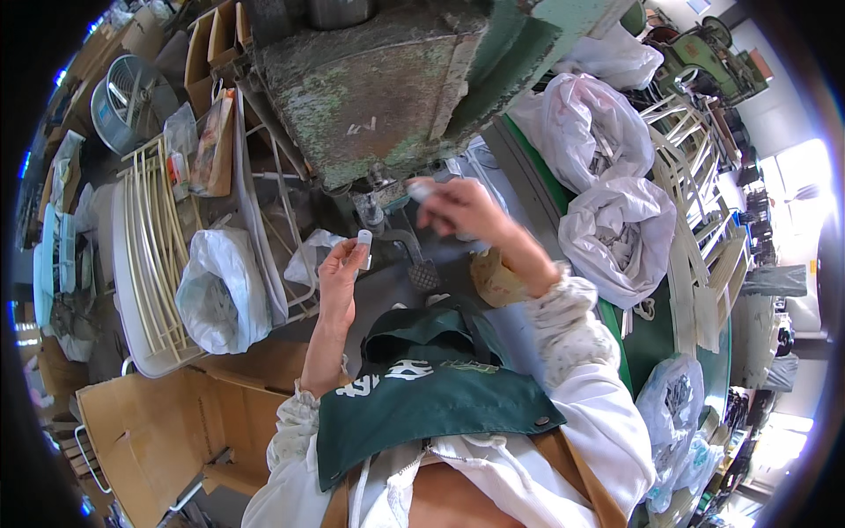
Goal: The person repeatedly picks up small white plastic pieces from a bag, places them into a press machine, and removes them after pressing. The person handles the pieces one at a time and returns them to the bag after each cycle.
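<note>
My left hand point(339, 271) is raised in front of the machine, thumb and fingers pinching a small flat white piece point(363, 238) with a rounded end. To its right, my right hand point(462, 209) is smeared by motion, its fingers curled. A small pale thing point(420, 188) shows at its fingertips, too blurred to name. Between and just beyond the hands is the metal tooling point(370, 209) at the lower front of a worn green machine point(352, 114). Both hands are apart from that tooling.
A foot pedal point(423, 275) sits below the hands. White sacks of pale pieces point(616, 238) stand on the green bench at right. At left are a plastic bag point(224, 290), a rack of long pale strips point(150, 255), an opened cardboard box point(145, 431) and a fan point(132, 101).
</note>
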Demonstrator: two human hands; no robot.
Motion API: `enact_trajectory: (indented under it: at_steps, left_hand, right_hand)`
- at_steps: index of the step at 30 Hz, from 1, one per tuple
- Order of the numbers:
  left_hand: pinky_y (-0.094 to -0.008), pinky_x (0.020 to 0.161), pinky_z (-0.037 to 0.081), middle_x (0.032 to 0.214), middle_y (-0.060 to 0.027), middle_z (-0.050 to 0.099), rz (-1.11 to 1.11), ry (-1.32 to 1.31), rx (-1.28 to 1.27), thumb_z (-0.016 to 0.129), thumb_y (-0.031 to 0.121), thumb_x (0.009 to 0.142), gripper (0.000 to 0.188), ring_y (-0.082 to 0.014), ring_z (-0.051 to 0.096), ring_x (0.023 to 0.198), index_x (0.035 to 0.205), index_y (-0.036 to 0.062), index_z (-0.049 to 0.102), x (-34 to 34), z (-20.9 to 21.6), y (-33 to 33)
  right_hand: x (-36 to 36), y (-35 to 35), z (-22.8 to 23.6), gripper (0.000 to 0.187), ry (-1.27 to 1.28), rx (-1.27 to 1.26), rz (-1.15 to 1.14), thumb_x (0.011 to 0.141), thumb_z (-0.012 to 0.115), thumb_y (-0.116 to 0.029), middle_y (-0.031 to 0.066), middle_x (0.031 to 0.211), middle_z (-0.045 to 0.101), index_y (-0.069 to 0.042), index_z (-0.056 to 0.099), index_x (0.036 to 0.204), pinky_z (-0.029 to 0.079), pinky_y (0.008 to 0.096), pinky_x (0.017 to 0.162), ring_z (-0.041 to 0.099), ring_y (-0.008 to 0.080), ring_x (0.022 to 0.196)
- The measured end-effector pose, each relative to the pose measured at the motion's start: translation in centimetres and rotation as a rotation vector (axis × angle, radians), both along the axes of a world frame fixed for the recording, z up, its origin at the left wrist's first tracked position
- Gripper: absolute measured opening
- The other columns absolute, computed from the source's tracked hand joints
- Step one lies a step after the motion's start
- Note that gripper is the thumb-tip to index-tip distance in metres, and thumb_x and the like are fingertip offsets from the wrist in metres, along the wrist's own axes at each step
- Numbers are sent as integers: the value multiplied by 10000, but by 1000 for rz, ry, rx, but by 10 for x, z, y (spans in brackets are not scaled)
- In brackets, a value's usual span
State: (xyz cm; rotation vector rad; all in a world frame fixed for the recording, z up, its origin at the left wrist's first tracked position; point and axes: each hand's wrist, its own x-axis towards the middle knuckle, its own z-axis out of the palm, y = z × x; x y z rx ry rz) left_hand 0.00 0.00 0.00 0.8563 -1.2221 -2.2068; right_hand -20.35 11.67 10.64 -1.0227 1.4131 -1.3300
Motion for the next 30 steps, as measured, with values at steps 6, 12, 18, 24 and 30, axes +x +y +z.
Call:
enact_trajectory:
  at_steps: [6, 12, 18, 24, 30]
  left_hand:
    - [-174, 586, 365, 813, 5, 647, 195, -99, -239, 712, 97, 821, 210, -26, 490, 643, 999, -9, 677, 0, 28, 7]
    - [-203, 548, 353, 786, -67, 661, -4, 35, -205, 627, 104, 880, 159, -70, 549, 650, 960, -29, 661, 16, 32, 6]
    - [-228, 615, 432, 784, -116, 663, 90, 148, 42, 577, 67, 894, 129, -138, 591, 649, 968, -21, 637, 11, 32, 15]
    - [-241, 669, 452, 837, -79, 626, 240, -16, -98, 601, 37, 868, 208, -132, 591, 715, 1067, -24, 589, 11, 38, 22]
    - [-242, 663, 443, 844, -67, 579, 69, 132, 168, 522, 50, 909, 282, -124, 554, 746, 1188, 22, 489, -5, 33, 20]
  right_hand:
    - [15, -30, -4, 215, -119, 19, 16, 968, 473, -146, 57, 781, 634, 42, 576, 981, 381, 175, 438, 507, 40, 545]
    - [18, -36, -11, 215, -377, 45, -32, 966, 468, -122, 65, 760, 603, 57, 551, 880, 332, 191, 410, 479, 58, 527]
    - [11, -39, -23, 194, -359, 51, -11, 969, 462, -107, 84, 771, 594, 60, 539, 906, 323, 207, 412, 469, 71, 528]
    - [12, -47, -40, 195, -330, 179, -49, 953, 462, -143, 88, 761, 613, 7, 579, 996, 481, 265, 542, 583, 130, 599]
    - [-97, -115, -182, 174, 1126, -135, -192, 864, 513, -108, 129, 916, 628, -25, 588, 997, 470, 343, 729, 580, 247, 813]
